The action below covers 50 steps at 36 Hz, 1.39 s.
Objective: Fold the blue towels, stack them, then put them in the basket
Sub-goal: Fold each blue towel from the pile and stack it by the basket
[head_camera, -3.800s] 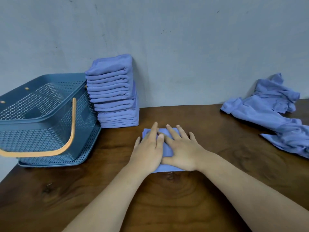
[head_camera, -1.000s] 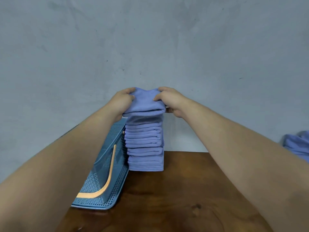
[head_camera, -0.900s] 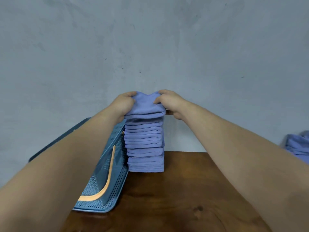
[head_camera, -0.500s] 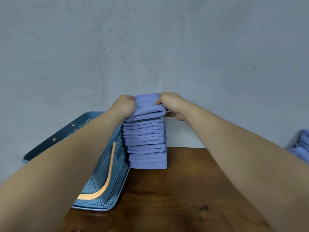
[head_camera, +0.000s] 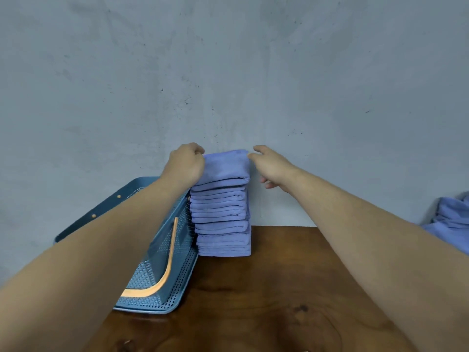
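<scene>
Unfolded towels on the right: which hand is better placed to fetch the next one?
Right, probably. The right hand sits open beside the stack, on the side of the unfolded towels. The left hand is curled against the top towel by the basket, and would have to cross over.

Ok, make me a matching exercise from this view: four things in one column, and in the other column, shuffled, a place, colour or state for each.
Column one
1. stack of folded towels
2. basket
3. basket handle
4. unfolded towels

Column two
A. orange, curved
B. crumpled, at the far right edge of view
C. piled high and neat, right beside the basket
D. blue perforated plastic, left of the stack

Pairs: 1-C, 2-D, 3-A, 4-B
</scene>
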{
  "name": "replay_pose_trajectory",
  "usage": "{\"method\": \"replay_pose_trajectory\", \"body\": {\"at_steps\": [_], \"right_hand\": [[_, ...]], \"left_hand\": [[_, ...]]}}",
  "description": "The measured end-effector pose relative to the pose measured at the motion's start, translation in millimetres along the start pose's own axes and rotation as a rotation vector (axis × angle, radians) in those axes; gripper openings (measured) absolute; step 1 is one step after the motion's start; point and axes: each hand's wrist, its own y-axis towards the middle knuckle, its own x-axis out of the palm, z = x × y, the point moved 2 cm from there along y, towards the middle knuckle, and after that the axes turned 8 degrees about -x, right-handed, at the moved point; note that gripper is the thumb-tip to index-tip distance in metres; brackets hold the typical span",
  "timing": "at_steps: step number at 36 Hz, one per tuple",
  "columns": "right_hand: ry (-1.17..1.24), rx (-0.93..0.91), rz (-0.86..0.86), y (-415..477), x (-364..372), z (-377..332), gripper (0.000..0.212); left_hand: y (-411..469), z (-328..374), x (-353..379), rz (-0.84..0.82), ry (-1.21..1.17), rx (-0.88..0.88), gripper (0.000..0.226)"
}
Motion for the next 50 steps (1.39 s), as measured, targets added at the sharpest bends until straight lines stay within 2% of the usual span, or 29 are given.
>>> {"method": "replay_pose_trajectory", "body": {"at_steps": [8, 11, 15, 22, 28, 36, 39, 40, 42, 50], "right_hand": [[-0.028, 0.057, 0.040, -71.9, -44.3, 31.1, 0.055], [-0.043, 0.065, 0.052, -103.3, -65.7, 45.3, 0.055], [-0.039, 0.081, 0.095, -146.8, -94.0, 66.9, 0.052], [-0.067, 0.126, 0.216, -220.2, -135.4, 144.3, 0.047], [-0.297, 0.189, 0.243, -276.7, -177.4, 220.7, 0.058], [-0.813, 0.256, 0.312, -311.6, -242.7, 254.7, 0.050], [-1.090, 0.479, 0.210, -325.5, -264.3, 269.4, 0.063], [-1.096, 0.559, 0.170, -330.2, -269.1, 275.9, 0.068], [-1.030, 0.626, 0.113, -338.1, -273.3, 286.9, 0.063], [-0.926, 0.558, 0.036, -342.0, -235.5, 267.1, 0.036]], "left_hand": [[-80.7, 26.1, 13.4, 0.088, 0.257, 0.455, 0.031], [-114.5, 38.6, 30.9, 0.117, 0.374, 0.661, 0.031], [-159.0, 55.8, 69.5, 0.096, 0.352, 0.816, 0.028], [-228.1, 86.0, 165.0, -0.112, 0.266, 0.776, 0.032], [-285.4, 103.5, 243.4, -0.378, 0.232, 0.696, 0.042], [-311.7, 104.4, 314.9, -0.550, 0.220, 0.621, 0.039], [-312.5, 98.7, 324.8, -0.529, 0.195, 0.572, 0.034], [-312.7, 97.2, 325.7, -0.517, 0.191, 0.571, 0.033], [-312.2, 95.0, 326.2, -0.503, 0.184, 0.581, 0.031], [-307.6, 84.6, 319.7, -0.565, -0.025, 0.474, 0.023]]}}
